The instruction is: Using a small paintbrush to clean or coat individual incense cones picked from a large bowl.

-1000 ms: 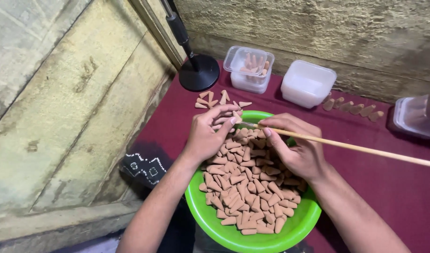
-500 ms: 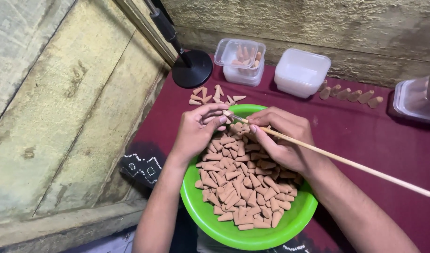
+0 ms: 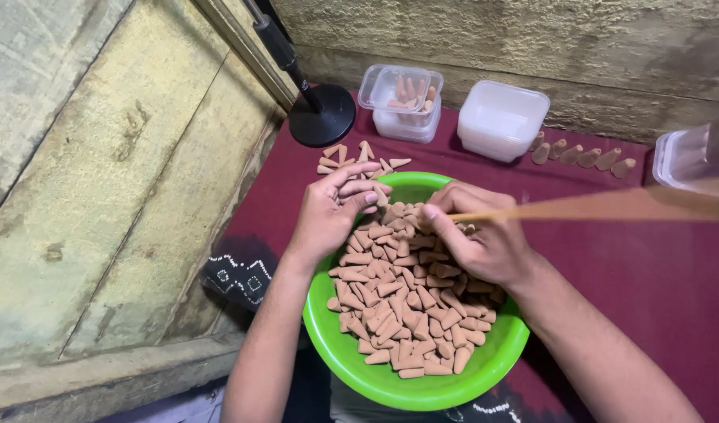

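Cones of reddish-brown clay-like stuff [image 3: 402,309] fill a bright green bowl [image 3: 422,388] that sits at the near edge of a maroon cloth [image 3: 649,266], heaped so thick that little of the bowl's bottom shows. Over the far side of the heap, the left hand [image 3: 332,219] hovers with its fingers bent together, the tips pinching a single cone just above the pile. Close beside it, the right hand [image 3: 485,239] rests on the cones and is clamped on a thin wooden stick [image 3: 610,205], which runs off to the right as a blur. Beyond the bowl's far rim, a small scatter of loose cones [image 3: 355,157] lies on the cloth. Behind those stands a round black stand base [image 3: 322,115] with its pole slanting up to the left. Next to it is a clear plastic box [image 3: 402,98] holding a few cones, then a white tub [image 3: 500,119], then a short row of cones [image 3: 579,155] lined along the rough wall.
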